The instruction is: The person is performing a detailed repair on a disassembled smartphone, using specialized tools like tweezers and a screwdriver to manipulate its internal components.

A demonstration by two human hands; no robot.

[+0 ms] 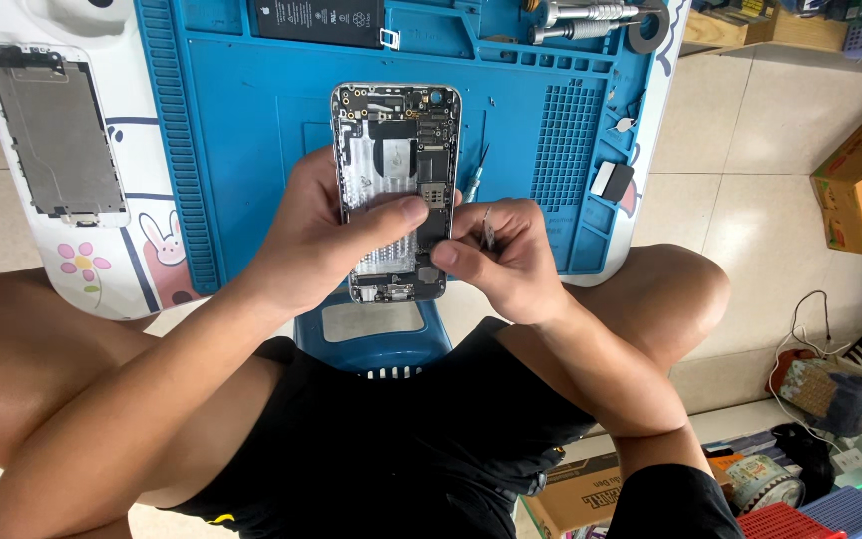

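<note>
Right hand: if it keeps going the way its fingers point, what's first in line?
The right hand points left at the opened phone; its fingers look already on the lower right edge. Beyond is the left hand's thumb. Depth unclear.

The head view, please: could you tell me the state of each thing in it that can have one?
Phone housing: opened, screen off, insides exposed, lying on the blue mat.
Screen panel: detached, face down, left of the mat.
Battery: removed, lying at the mat's top edge.
Left hand: gripping the housing, thumb across it.
Right hand: pinching tweezers at the housing's edge.
</note>
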